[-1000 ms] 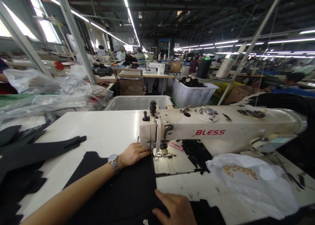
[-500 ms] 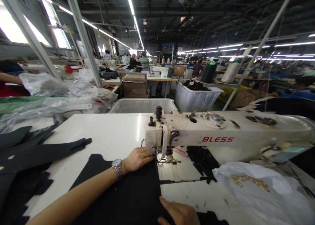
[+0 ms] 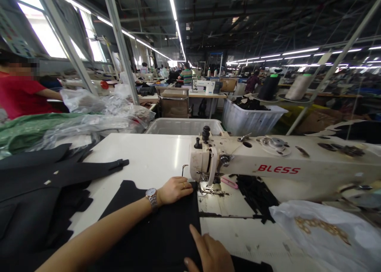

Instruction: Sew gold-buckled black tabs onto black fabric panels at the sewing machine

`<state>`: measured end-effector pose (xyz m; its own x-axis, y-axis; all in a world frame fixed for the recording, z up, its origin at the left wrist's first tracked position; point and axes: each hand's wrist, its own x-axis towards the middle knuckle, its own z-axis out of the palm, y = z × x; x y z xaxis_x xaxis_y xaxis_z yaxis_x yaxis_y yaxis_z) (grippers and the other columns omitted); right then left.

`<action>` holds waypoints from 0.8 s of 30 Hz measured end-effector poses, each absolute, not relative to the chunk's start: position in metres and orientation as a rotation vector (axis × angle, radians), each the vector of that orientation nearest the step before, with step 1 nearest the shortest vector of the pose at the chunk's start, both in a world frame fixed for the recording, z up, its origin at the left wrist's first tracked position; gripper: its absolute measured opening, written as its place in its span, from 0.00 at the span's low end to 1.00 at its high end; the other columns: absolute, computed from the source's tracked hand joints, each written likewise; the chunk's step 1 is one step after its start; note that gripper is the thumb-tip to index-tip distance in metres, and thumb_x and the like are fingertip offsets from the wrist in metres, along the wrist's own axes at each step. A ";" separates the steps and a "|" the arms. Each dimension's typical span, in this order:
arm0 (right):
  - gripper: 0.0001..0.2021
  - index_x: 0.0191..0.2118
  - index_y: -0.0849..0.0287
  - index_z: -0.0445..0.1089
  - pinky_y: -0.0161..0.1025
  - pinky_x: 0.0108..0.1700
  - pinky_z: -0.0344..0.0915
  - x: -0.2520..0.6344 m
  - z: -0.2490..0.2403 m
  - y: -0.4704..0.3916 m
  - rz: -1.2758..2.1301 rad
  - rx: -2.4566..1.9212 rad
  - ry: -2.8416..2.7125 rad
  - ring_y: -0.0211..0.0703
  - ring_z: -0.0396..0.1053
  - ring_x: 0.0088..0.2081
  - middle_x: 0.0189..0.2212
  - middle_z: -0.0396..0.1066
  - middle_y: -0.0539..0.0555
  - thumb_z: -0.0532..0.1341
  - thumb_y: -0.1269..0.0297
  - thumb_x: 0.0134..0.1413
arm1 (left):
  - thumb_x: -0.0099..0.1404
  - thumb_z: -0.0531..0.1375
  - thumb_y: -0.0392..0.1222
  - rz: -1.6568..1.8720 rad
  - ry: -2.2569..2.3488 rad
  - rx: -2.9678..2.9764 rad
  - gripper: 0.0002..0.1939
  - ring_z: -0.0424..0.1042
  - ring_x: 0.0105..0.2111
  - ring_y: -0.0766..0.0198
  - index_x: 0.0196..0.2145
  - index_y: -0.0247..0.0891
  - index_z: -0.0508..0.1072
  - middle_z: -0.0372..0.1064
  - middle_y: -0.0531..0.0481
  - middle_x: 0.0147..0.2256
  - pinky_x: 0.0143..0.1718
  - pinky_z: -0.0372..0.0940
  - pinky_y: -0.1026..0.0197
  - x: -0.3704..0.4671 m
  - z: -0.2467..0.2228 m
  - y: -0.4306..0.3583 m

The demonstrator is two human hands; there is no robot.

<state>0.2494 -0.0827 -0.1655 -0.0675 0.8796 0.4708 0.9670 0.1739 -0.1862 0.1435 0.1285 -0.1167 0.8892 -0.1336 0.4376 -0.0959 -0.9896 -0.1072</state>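
A black cloth panel (image 3: pixel 154 236) lies on the white sewing table, its straight right edge running up to the presser foot (image 3: pixel 210 189) of the sewing machine (image 3: pixel 250 157). My left hand (image 3: pixel 174 190), with a metal watch at the wrist, rests flat on the panel's top corner, just left of the foot. Its fingers are stretched over the cloth. Lower down, my right hand (image 3: pixel 211 252) touches the panel near its right edge, index finger extended and thumb apart. The bottom of this hand is cut off by the frame.
More black cut pieces (image 3: pixel 38 196) lie at the left. Black strips (image 3: pixel 257 198) and a pink-handled tool (image 3: pixel 229 182) sit under the machine arm. A white plastic bag (image 3: pixel 327 228) with gold-coloured rings lies at right. Beyond the table stands a clear bin (image 3: pixel 184 125); a person in red (image 3: pixel 26 91) is at left.
The view has swung left, bringing the person in red into sight. My right hand has shifted left and slightly forward over the cloth. My left hand stays flat near the presser foot.
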 end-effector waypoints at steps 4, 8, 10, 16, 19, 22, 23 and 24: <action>0.22 0.48 0.59 0.62 0.37 0.27 0.65 0.214 -0.158 -0.068 -0.041 -1.760 -1.805 0.44 0.68 0.26 0.29 0.70 0.54 0.57 0.59 0.45 | 0.67 0.39 0.37 -0.676 0.100 -2.932 0.19 0.65 0.31 0.65 0.36 0.34 0.68 0.69 0.43 0.33 0.35 0.63 0.62 0.116 -0.116 0.134; 0.12 0.39 0.56 0.67 0.33 0.28 0.64 0.198 -0.139 -0.057 0.279 -1.613 -1.634 0.40 0.68 0.25 0.27 0.71 0.50 0.54 0.65 0.46 | 0.67 0.39 0.38 -0.644 0.028 -2.912 0.19 0.67 0.32 0.66 0.37 0.35 0.68 0.69 0.43 0.34 0.38 0.64 0.61 0.091 -0.118 0.135; 0.09 0.32 0.56 0.68 0.30 0.24 0.61 0.193 -0.125 -0.052 0.427 -1.534 -1.573 0.37 0.65 0.21 0.20 0.67 0.48 0.51 0.66 0.48 | 0.67 0.39 0.37 -0.654 -0.002 -2.914 0.19 0.67 0.33 0.66 0.38 0.35 0.68 0.69 0.43 0.34 0.39 0.64 0.60 0.083 -0.118 0.133; 0.09 0.26 0.59 0.66 0.30 0.21 0.56 0.194 -0.112 -0.050 0.521 -1.477 -1.552 0.35 0.60 0.18 0.16 0.61 0.47 0.49 0.65 0.48 | 0.66 0.41 0.36 -0.804 -0.134 -2.928 0.16 0.68 0.32 0.67 0.36 0.33 0.68 0.71 0.45 0.33 0.41 0.64 0.60 0.075 -0.118 0.123; 0.10 0.25 0.58 0.65 0.30 0.20 0.55 0.201 -0.116 -0.057 0.500 -1.466 -1.624 0.35 0.59 0.17 0.14 0.59 0.47 0.49 0.64 0.49 | 0.65 0.43 0.36 -0.810 -0.323 -2.901 0.15 0.69 0.30 0.68 0.33 0.34 0.68 0.71 0.48 0.32 0.41 0.63 0.60 0.066 -0.119 0.121; 0.10 0.23 0.58 0.64 0.29 0.18 0.54 0.200 -0.097 -0.058 0.460 -1.325 -1.749 0.33 0.58 0.15 0.13 0.59 0.46 0.49 0.66 0.50 | 0.64 0.45 0.36 -0.766 -0.593 -2.852 0.14 0.69 0.31 0.69 0.31 0.36 0.69 0.72 0.51 0.32 0.42 0.63 0.62 0.037 -0.110 0.126; 0.10 0.23 0.57 0.64 0.28 0.18 0.54 0.198 -0.082 -0.054 0.446 -1.252 -1.786 0.33 0.58 0.15 0.14 0.59 0.46 0.49 0.67 0.50 | 0.64 0.46 0.37 -0.751 -0.715 -2.819 0.14 0.69 0.31 0.69 0.30 0.37 0.69 0.71 0.51 0.32 0.40 0.63 0.63 0.021 -0.103 0.130; 0.10 0.22 0.57 0.64 0.28 0.19 0.54 0.194 -0.064 -0.049 0.430 -1.184 -1.801 0.33 0.58 0.16 0.14 0.60 0.46 0.49 0.67 0.49 | 0.64 0.46 0.37 -0.739 -0.856 -2.770 0.13 0.69 0.32 0.68 0.30 0.37 0.70 0.71 0.50 0.33 0.39 0.63 0.64 0.002 -0.095 0.133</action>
